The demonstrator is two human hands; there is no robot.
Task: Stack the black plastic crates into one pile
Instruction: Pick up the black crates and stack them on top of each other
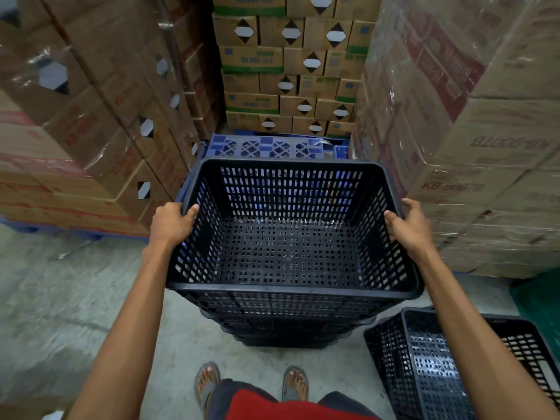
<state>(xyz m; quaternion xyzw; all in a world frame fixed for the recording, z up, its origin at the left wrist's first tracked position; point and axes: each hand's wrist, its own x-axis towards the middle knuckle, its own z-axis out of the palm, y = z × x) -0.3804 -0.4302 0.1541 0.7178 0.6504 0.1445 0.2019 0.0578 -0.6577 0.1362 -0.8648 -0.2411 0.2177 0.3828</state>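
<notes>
Sandalled feet (207, 381) are standing at 6 o'clock. I'm seeing left hand (171, 221) and right hand (407, 225) gripping the top crate (291, 253) at 9 and 3, on the pile (285, 324); spare crate (439, 368) lying at 4.

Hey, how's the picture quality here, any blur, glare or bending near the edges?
Head view: the top crate, left hand and right hand look fairly sharp; the wrapped cartons on both sides are smeared, bowed by the wide lens, with glare streaks on the film; the floor at left is blurred.
</notes>
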